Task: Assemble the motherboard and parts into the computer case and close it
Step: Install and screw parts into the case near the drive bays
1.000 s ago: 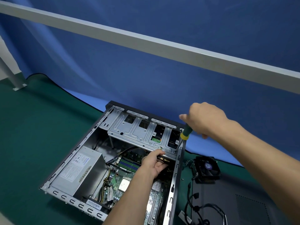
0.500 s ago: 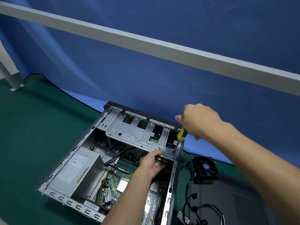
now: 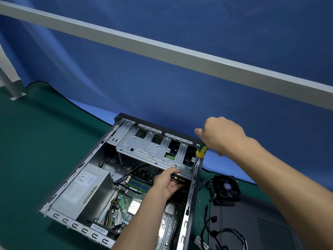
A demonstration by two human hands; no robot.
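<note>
Little moved since earlier frame: right hand (image 3: 222, 135) shifted slightly, screwdriver (image 3: 201, 152) handle a bit lower at cage (image 3: 153, 150) right corner.

Near: left hand (image 3: 166, 184) inside case (image 3: 190, 204), grip curled on dark drive (image 3: 177, 178) under cage edge; motherboard (image 3: 129, 204) seated below, beside PSU (image 3: 84, 192).

Far: right grip wrapped round screwdriver, shaft angled down to cage screw; tip too small to tell.

Likely fastening drive. Fan (image 3: 226, 188), side panel (image 3: 252, 230) wait on surface (image 3: 36, 141), right of case.

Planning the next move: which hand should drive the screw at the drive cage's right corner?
Right hand: it grips the screwdriver, tip at the drive cage corner. Left hand steadies a part beneath.
</note>
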